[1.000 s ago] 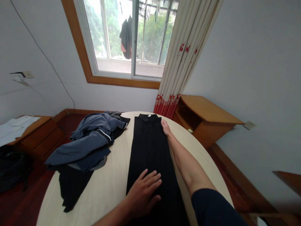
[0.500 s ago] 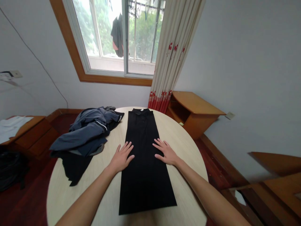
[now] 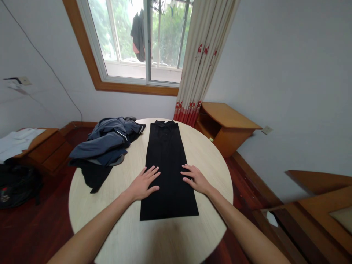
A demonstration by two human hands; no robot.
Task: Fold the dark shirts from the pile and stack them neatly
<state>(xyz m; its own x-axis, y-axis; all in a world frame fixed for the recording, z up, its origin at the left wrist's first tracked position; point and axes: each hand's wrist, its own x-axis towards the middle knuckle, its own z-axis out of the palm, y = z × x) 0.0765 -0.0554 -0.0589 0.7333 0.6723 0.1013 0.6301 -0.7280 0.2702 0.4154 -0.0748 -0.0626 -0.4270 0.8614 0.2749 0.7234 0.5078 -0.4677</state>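
A black collared shirt, folded into a long narrow panel, lies flat on the round pale table. Its collar, with a small white label, points toward the window. My left hand rests on the shirt's left edge with the fingers spread. On the opposite edge lies my right hand, its fingers stretched out and slightly apart. Neither hand grips the cloth. Below both hands the shirt's straight lower edge runs across the table.
A heap of dark blue, grey and black clothes lies at the table's left, partly over the edge. Behind are a window and a curtain. Wooden cabinets stand at the right, a nightstand and black bag at the left.
The view has shifted slightly, so more of the table's front shows. Both hands now lie nearer the shirt's lower edge, still flat on its two sides.
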